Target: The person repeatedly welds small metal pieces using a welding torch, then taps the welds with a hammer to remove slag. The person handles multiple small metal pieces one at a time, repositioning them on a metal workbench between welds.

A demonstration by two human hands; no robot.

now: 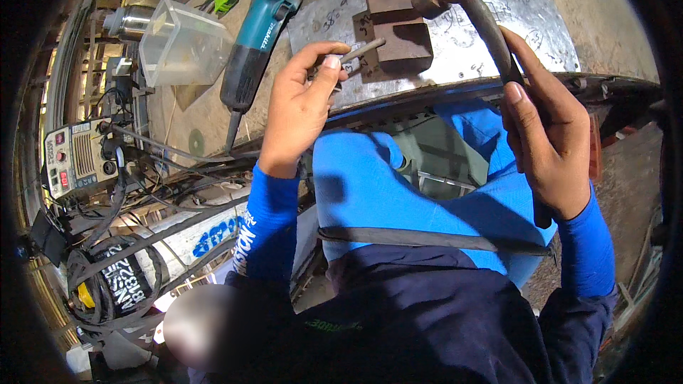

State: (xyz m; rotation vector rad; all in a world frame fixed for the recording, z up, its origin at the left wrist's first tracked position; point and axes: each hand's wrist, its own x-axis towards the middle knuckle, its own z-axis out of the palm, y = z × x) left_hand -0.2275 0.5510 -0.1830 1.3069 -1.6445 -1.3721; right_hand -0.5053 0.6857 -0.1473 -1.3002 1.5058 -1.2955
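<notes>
At the metal plate (548, 28) on the table (612, 28), seen from my remote post, my left grip (302, 103) pinches a slim rod (364, 49) slanting up and rightward to the nearby brown blocks (398, 28), contact unclear; my right grip (548, 128), farther off, wraps firmly around a hammer (485, 28), its head toward their upper right
</notes>
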